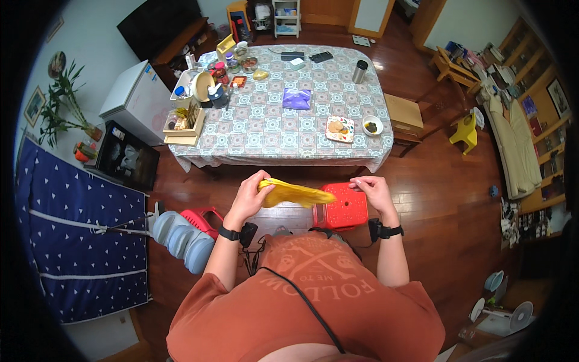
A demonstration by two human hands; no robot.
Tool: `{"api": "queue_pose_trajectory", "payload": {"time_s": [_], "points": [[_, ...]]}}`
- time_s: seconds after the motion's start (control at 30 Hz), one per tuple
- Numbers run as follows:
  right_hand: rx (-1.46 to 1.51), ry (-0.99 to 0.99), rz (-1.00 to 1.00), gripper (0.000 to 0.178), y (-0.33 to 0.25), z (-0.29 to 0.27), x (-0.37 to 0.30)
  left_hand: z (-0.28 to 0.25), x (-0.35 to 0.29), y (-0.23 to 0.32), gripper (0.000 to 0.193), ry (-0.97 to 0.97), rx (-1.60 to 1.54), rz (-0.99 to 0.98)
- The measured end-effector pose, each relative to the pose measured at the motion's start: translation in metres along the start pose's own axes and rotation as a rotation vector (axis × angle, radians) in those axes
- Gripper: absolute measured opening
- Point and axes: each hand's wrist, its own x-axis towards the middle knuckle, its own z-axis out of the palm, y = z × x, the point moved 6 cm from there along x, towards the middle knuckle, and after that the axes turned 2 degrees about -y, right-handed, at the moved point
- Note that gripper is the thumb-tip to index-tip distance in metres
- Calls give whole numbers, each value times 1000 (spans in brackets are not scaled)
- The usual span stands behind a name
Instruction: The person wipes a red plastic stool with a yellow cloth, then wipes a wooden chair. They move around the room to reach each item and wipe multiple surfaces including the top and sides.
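Note:
My left hand (250,193) grips one end of a yellow cloth (295,194), which hangs out to the right in front of my chest. The cloth's free end reaches over the near left corner of a red plastic stool (341,208). My right hand (374,192) rests on the stool's far right edge, fingers bent over the rim, holding nothing else. Both wrists wear black bands. The stool stands on the wooden floor between me and a table.
A table with a patterned cloth (283,130) lies ahead, bearing a plate of food (340,128), a small bowl (372,125), a purple packet (297,98), a metal cup (360,71) and several jars and boxes at its left. A second red stool (202,218) stands at my left, a cardboard box (403,113) at the table's right.

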Motion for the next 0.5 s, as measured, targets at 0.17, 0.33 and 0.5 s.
{"api": "queue_pose_trajectory", "payload": {"time_s": [0.17, 0.33, 0.5], "points": [[359, 65, 92, 30, 25, -8, -12, 10, -4, 6, 20, -110, 239, 143], [251, 54, 68, 31, 27, 6, -18, 10, -5, -11, 21, -144, 257, 122], [-4, -14, 45, 35, 21, 50, -18, 20, 2, 2, 22, -245, 211, 156]]}}
